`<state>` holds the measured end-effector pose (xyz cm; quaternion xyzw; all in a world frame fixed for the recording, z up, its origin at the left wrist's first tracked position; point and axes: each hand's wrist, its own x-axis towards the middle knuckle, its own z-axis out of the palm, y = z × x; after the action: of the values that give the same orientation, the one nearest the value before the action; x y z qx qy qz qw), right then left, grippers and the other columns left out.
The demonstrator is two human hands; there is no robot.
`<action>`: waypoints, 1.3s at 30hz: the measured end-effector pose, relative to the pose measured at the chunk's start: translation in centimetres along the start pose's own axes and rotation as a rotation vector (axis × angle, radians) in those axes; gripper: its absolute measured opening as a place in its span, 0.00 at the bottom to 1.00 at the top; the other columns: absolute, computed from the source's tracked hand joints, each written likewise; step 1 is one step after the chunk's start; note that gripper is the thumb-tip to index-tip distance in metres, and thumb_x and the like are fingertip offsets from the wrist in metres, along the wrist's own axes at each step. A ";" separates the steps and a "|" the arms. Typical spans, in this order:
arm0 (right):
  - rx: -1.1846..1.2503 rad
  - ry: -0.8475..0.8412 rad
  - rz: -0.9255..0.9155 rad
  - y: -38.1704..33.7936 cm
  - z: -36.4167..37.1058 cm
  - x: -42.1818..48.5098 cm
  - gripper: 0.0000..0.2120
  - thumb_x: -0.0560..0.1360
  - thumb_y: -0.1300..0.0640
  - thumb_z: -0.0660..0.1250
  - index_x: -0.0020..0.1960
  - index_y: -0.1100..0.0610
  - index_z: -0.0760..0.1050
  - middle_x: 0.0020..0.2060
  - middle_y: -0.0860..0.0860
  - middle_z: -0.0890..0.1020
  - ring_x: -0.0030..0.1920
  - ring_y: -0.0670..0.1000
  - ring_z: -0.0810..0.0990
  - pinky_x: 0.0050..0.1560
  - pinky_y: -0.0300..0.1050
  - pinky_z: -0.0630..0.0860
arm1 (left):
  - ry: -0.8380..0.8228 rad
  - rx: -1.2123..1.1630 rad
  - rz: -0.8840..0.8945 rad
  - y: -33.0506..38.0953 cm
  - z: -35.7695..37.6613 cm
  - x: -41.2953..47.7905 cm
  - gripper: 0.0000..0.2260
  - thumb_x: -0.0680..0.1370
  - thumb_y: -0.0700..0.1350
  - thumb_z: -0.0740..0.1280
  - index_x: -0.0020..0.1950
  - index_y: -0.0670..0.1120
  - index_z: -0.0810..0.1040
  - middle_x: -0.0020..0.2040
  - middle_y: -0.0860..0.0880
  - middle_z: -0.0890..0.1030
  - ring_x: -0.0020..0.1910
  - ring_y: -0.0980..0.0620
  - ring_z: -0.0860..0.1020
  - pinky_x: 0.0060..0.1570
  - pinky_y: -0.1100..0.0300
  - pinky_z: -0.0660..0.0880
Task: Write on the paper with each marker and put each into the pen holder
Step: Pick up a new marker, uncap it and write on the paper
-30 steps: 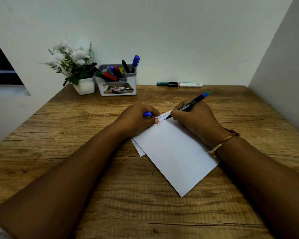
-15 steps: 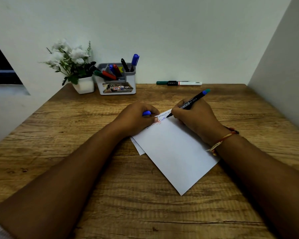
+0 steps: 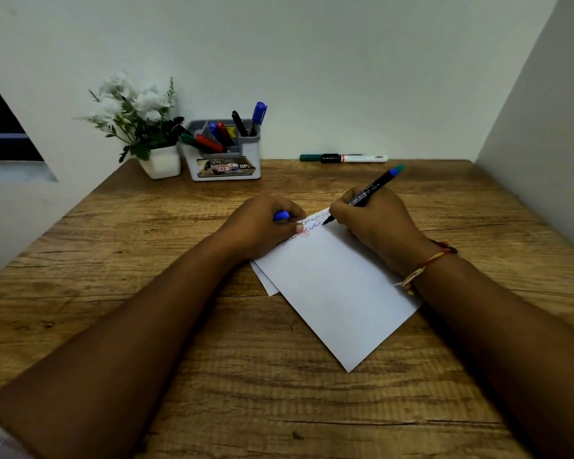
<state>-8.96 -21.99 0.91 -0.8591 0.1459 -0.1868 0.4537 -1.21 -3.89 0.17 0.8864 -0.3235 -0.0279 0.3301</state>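
Counter (image 3: 312,409) bears limp paper (image 3: 338,293); right fingers (image 3: 342,212) clamp your light, stiff marker (image 3: 368,193) near its tip, left fingers (image 3: 297,225) pinch cap (image 3: 281,216).

Paper (image 3: 332,286) on table (image 3: 179,359), pen holder (image 3: 224,160) behind, plant (image 3: 146,127) left of it

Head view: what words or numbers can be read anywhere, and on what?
"42" and "OP", cut off: sticker on the pen holder.
Handwriting on the paper: too small to read.
Print on the black marker and the white marker: blurred.
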 end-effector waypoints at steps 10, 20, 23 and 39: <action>-0.046 0.032 0.004 0.1 0.1 0.2 0.07 0.72 0.55 0.69 0.39 0.58 0.80 0.32 0.50 0.82 0.37 0.52 0.81 0.40 0.47 0.75 | -0.007 -0.010 -0.010 0.1 -0.1 -0.1 0.12 0.77 0.46 0.71 0.60 0.54 0.82 0.60 0.56 0.81 0.55 0.59 0.75 0.52 0.63 0.70; 0.233 0.005 0.032 0.0 -0.7 0.1 0.04 0.76 0.59 0.71 0.43 0.57 0.78 0.41 0.55 0.83 0.38 0.50 0.81 0.40 0.47 0.79 | 0.089 -0.143 -0.057 0.0 -0.4 -0.6 0.16 0.72 0.48 0.76 0.57 0.57 0.77 0.49 0.59 0.79 0.51 0.59 0.77 0.45 0.66 0.72; 0.228 0.010 -0.065 -0.3 -1.0 0.3 0.05 0.76 0.56 0.74 0.42 0.51 0.80 0.38 0.47 0.83 0.39 0.45 0.81 0.39 0.42 0.82 | 0.156 -0.229 -0.047 -0.2 -0.7 -0.5 0.18 0.70 0.48 0.78 0.56 0.55 0.75 0.49 0.54 0.79 0.48 0.58 0.78 0.46 0.62 0.75; 0.541 -0.132 -0.332 -2.1 -1.3 -1.9 0.04 0.80 0.59 0.70 0.50 0.53 0.84 0.41 0.55 0.88 0.43 0.51 0.87 0.43 0.41 0.82 | 0.397 -1.010 -0.149 1.4 -2.0 -0.3 0.11 0.85 0.52 0.53 0.56 0.46 0.68 0.48 0.45 0.86 0.42 0.46 0.85 0.34 0.62 0.76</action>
<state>-11.08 -20.98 2.95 -0.7296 -0.0810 -0.2342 0.6374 -1.65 -3.34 2.53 0.6264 -0.1376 -0.0354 0.7664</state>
